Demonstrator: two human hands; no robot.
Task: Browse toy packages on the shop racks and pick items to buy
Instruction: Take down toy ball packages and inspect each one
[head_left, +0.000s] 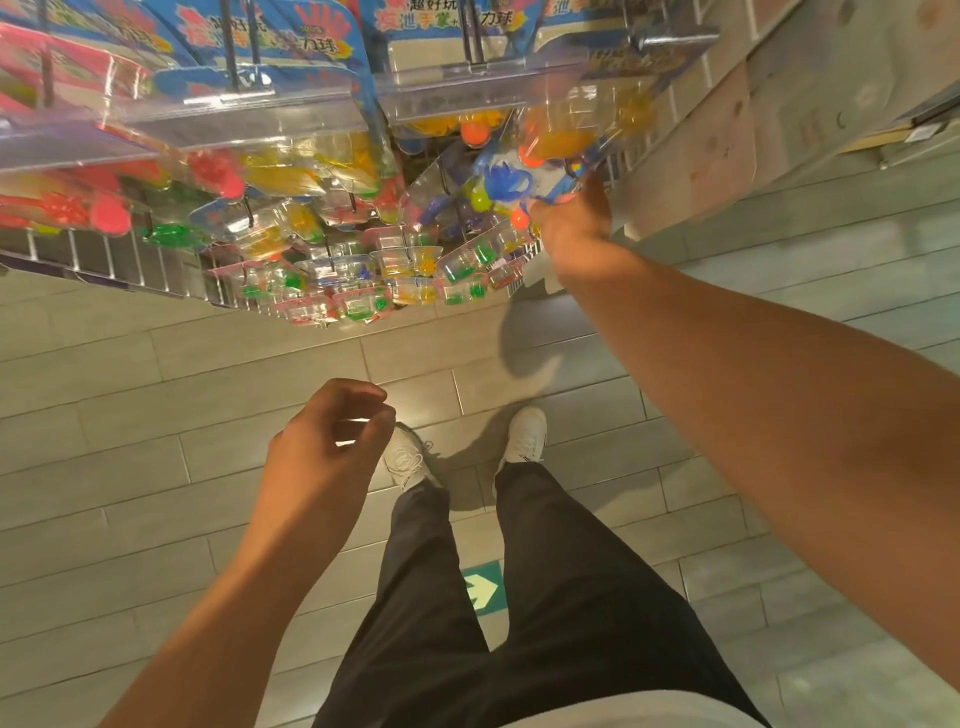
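Closest to the camera are the person's dark trousers (545, 597) and two white shoes (524, 436), standing on a grey tiled floor (130, 415). A small green sticker with a white arrow (483, 587) shows on the floor between the legs.

The left hand (332, 441) hangs in the air above the floor, in front of the shoes. Its fingers are loosely curled and it holds nothing.

The right arm reaches up and away to the rack. The right hand (571, 218) grips the bottom edge of a clear toy package (540, 156) that hangs at the right end of the rack. Its fingers are curled round that edge. Inside the package are a blue hand-shaped toy, orange balls and something yellow.

More toy packages (291, 171) hang in rows on the wire rack (104, 260), to the left of the held one. They are clear packs with red, yellow, green and blue toys inside. The top ones have blue cards with red writing. Small packs (405, 260) hang lower down.

A pale wall panel (727, 130) stands right of the rack.
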